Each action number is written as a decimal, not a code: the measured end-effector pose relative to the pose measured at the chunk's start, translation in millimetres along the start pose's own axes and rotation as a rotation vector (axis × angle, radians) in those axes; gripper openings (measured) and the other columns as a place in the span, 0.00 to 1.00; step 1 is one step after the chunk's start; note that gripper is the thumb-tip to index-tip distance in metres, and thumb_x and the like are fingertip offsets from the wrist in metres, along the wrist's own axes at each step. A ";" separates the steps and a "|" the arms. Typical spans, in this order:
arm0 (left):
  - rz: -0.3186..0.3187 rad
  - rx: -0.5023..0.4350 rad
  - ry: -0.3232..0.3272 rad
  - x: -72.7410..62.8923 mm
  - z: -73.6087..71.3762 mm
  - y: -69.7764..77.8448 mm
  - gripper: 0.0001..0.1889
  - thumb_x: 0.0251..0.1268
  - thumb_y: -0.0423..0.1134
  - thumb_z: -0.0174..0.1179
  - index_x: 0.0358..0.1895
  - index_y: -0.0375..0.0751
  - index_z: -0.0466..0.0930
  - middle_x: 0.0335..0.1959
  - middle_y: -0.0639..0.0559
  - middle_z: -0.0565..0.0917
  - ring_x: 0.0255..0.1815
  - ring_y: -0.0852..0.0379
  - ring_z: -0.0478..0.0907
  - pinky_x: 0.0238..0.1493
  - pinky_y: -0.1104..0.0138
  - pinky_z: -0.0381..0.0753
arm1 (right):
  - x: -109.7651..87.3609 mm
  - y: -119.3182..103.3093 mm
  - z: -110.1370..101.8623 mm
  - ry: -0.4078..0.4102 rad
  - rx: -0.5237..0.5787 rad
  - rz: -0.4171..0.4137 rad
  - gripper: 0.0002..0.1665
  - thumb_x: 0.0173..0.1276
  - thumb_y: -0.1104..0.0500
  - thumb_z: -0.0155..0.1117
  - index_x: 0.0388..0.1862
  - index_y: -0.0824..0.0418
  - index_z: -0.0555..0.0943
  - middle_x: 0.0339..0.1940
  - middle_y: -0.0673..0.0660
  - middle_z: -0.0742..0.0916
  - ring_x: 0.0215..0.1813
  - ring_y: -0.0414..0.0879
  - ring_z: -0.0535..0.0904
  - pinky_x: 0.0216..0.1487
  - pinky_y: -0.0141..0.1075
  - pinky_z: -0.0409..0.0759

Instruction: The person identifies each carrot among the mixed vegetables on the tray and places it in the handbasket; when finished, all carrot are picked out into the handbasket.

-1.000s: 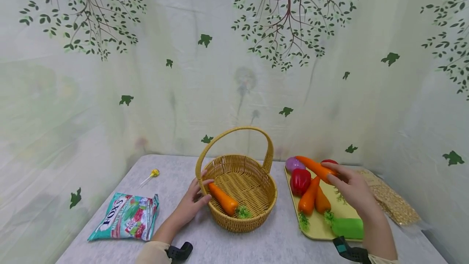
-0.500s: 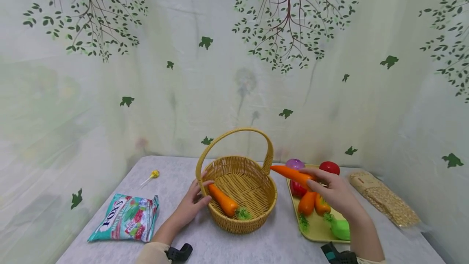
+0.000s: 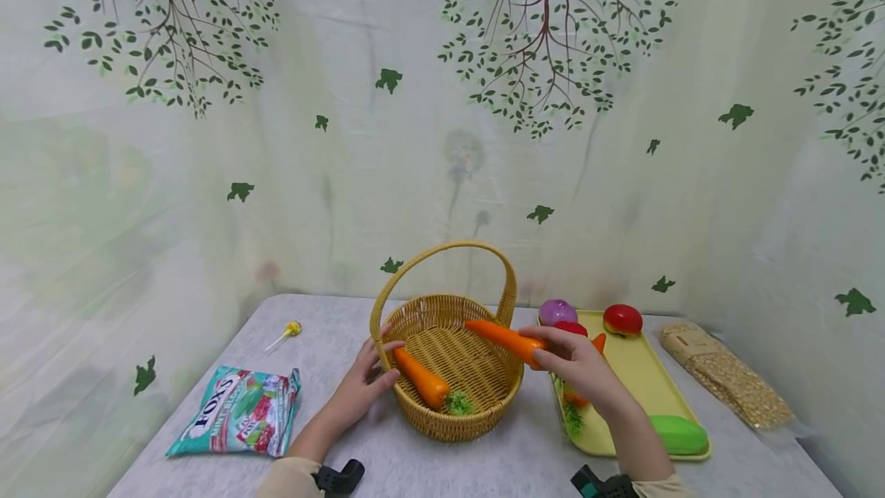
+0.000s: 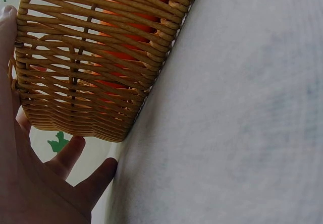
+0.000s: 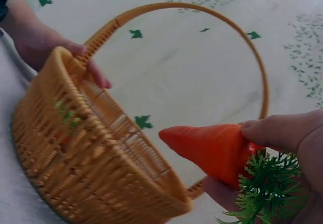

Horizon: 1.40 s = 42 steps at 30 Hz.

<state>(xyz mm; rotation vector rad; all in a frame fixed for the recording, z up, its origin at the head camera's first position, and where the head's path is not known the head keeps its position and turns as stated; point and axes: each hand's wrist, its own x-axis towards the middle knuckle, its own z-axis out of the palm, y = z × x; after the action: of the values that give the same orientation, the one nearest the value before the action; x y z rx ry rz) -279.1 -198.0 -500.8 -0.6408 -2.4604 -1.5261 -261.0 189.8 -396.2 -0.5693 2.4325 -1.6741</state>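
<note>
A wicker basket (image 3: 452,429) with a tall hoop handle stands mid-table. My left hand (image 3: 361,386) holds its left rim beside the handle's base, with fingertips over the edge and the thumb outside. One orange carrot (image 3: 423,379) lies inside, its green leafy top toward the front. My right hand (image 3: 581,367) pinches another carrot (image 3: 503,338) between thumb and fingers, tip pointing left, overlapping the basket's right rim in the head view. In the right wrist view this carrot's leafy top (image 5: 267,186) hangs below the thumb, and its tip is beyond the basket's near rim.
To the right, a yellow tray (image 3: 653,375) bears a purple onion-like piece (image 3: 557,312), a red round piece (image 3: 623,320), a green piece (image 3: 679,434) and partly hidden carrots. A bag of grains (image 3: 726,375) lies farther right. Left are a candy bag (image 3: 238,410) and lollipop (image 3: 293,327).
My right hand has carried the carrot left from above the tray to the basket's right rim. My left hand has stayed at the basket's left rim.
</note>
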 end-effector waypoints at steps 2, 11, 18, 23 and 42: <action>-0.002 -0.005 -0.008 0.0 0.2 0.9 0.24 0.74 0.38 0.56 0.70 0.62 0.69 0.83 0.49 0.47 0.82 0.36 0.47 0.69 0.37 0.66 | 3.1 2.5 7.7 -0.014 -0.003 -0.006 0.25 0.72 0.51 0.63 0.66 0.55 0.78 0.58 0.63 0.83 0.52 0.54 0.83 0.52 0.33 0.83; 0.013 0.018 0.000 1.0 0.7 -0.5 0.25 0.74 0.38 0.56 0.69 0.64 0.69 0.83 0.51 0.48 0.82 0.37 0.49 0.67 0.42 0.70 | 18.1 8.5 46.1 0.013 -0.074 -0.017 0.20 0.71 0.51 0.65 0.61 0.47 0.82 0.56 0.56 0.85 0.50 0.49 0.79 0.47 0.33 0.82; -0.003 0.006 -0.006 0.9 1.6 -1.4 0.24 0.74 0.39 0.56 0.69 0.65 0.69 0.83 0.51 0.47 0.82 0.36 0.48 0.67 0.39 0.68 | 27.4 11.6 66.0 0.026 -0.179 -0.096 0.18 0.72 0.54 0.64 0.60 0.47 0.82 0.55 0.54 0.86 0.50 0.47 0.80 0.47 0.32 0.81; -0.003 0.004 0.000 2.7 0.8 2.3 0.24 0.74 0.39 0.56 0.69 0.63 0.70 0.83 0.49 0.48 0.81 0.37 0.49 0.67 0.48 0.72 | 40.0 5.7 72.7 -0.010 -0.325 -0.135 0.17 0.72 0.55 0.64 0.58 0.48 0.84 0.56 0.52 0.87 0.52 0.47 0.81 0.53 0.42 0.82; 0.010 0.006 0.007 2.8 0.8 2.5 0.24 0.74 0.38 0.57 0.70 0.47 0.70 0.83 0.47 0.49 0.81 0.37 0.49 0.68 0.41 0.69 | 80.2 10.2 103.2 -0.167 -0.418 -0.106 0.18 0.66 0.61 0.68 0.55 0.54 0.83 0.56 0.56 0.86 0.57 0.51 0.81 0.57 0.45 0.79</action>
<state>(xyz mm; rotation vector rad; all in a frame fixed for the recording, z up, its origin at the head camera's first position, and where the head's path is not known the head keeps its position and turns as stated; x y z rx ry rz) -280.4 -195.6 -498.2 -0.6440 -2.4520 -1.5142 -304.2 72.6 -436.0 -0.8645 2.6729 -1.0914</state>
